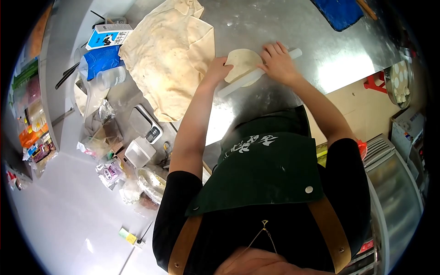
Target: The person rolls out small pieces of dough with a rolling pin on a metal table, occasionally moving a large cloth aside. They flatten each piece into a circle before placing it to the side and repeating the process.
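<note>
A round, flattened piece of dough (243, 62) lies on the steel worktop. At its left edge my left hand (218, 71) has its fingers closed on the rim of the dough. A white rolling pin (243, 81) lies slantwise across the lower right part of the round. My right hand (279, 64) is over the pin toward its right end, with the palm on it and the fingers reaching past it. A large cream-coloured cloth (167, 59), bulging over something hidden, lies just left of my left hand.
The steel worktop (256, 23) has floury smears. To the left are a milk carton (109, 36), a kitchen scale (146, 124), a clear plastic container (140, 152) and several bags. A blue cloth (338, 13) lies far right. Beyond the edge stands a round tray (393, 94) with dough pieces.
</note>
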A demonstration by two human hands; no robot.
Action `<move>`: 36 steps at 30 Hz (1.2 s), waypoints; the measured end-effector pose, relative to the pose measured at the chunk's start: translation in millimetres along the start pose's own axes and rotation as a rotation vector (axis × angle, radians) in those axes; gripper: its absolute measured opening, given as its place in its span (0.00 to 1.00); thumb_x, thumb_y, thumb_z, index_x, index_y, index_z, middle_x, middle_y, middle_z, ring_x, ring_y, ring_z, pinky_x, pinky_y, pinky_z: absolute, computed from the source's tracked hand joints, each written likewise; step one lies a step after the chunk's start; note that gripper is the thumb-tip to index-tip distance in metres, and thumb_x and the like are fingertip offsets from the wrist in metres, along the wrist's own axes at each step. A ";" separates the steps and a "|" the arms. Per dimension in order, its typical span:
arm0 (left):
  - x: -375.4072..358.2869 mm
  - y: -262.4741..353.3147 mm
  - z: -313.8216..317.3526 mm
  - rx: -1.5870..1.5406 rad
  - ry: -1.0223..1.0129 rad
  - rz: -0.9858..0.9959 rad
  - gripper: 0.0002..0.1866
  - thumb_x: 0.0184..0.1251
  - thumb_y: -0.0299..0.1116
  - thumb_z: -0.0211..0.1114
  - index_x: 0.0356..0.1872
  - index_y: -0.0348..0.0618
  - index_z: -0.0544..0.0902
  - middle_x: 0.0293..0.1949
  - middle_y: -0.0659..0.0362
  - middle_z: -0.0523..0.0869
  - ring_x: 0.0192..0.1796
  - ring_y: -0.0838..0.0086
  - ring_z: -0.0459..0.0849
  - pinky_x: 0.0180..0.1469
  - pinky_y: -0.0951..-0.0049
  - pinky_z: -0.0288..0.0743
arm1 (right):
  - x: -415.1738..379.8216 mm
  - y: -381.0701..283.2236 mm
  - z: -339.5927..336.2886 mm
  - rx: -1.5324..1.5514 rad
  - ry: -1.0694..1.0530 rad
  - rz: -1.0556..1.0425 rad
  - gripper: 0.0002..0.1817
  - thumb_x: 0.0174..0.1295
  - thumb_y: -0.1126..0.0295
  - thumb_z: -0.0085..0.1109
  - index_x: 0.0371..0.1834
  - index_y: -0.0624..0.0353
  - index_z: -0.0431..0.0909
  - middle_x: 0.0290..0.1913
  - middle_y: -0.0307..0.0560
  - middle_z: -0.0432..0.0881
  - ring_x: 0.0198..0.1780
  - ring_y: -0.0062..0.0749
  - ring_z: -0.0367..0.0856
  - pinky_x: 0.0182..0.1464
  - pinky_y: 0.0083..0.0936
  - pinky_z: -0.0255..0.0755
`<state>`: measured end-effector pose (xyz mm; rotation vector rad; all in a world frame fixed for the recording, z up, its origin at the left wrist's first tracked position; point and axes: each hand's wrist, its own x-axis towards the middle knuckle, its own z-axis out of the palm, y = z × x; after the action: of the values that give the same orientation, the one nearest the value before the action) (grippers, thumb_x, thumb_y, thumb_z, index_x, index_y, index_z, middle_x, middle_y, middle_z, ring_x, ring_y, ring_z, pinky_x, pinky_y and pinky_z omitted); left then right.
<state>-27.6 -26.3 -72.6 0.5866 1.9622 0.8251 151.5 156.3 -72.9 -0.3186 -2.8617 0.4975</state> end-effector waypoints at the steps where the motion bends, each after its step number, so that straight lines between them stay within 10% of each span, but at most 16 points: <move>1: 1.1 -2.8 1.5 -0.095 -0.003 0.005 0.14 0.58 0.30 0.65 0.42 0.32 0.85 0.33 0.53 0.87 0.35 0.70 0.83 0.39 0.69 0.74 | 4.5 -5.9 8.4 -0.060 0.068 0.057 0.20 0.59 0.55 0.61 0.47 0.58 0.78 0.61 0.51 0.73 0.66 0.46 0.68 0.71 0.48 0.56; 13: 21.5 -0.4 -14.5 -0.477 -0.149 -0.160 0.18 0.66 0.27 0.64 0.55 0.32 0.80 0.48 0.55 0.85 0.49 0.75 0.82 0.52 0.74 0.74 | 50.8 -23.3 31.7 -0.163 0.100 0.271 0.29 0.64 0.61 0.51 0.68 0.63 0.66 0.73 0.59 0.62 0.74 0.51 0.59 0.73 0.53 0.51; 22: 12.0 49.2 -5.1 0.491 -0.063 0.067 0.17 0.52 0.35 0.72 0.41 0.36 0.87 0.38 0.53 0.88 0.42 0.68 0.86 0.44 0.68 0.77 | -55.5 -13.0 -0.1 0.068 -0.028 0.015 0.28 0.54 0.57 0.67 0.58 0.56 0.74 0.70 0.52 0.65 0.73 0.46 0.60 0.74 0.50 0.50; 28: -19.6 55.7 -6.3 -0.118 -0.034 -0.042 0.18 0.52 0.29 0.69 0.47 0.39 0.84 0.42 0.45 0.87 0.46 0.54 0.85 0.48 0.63 0.78 | -61.5 9.4 -34.2 0.108 -0.141 -0.117 0.21 0.46 0.63 0.72 0.44 0.53 0.78 0.56 0.46 0.73 0.64 0.42 0.68 0.74 0.46 0.54; 36: -15.5 6.4 -19.3 0.405 -0.059 0.053 0.19 0.53 0.27 0.67 0.48 0.37 0.83 0.41 0.45 0.87 0.46 0.52 0.85 0.47 0.62 0.77 | -10.2 -4.9 -16.6 0.117 -0.174 -0.145 0.19 0.52 0.61 0.68 0.45 0.55 0.77 0.57 0.48 0.73 0.64 0.43 0.68 0.73 0.48 0.54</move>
<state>-36.4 -38.7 -52.0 0.8903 2.0783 0.4337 164.4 154.3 -57.7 -0.0487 -2.9763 0.6923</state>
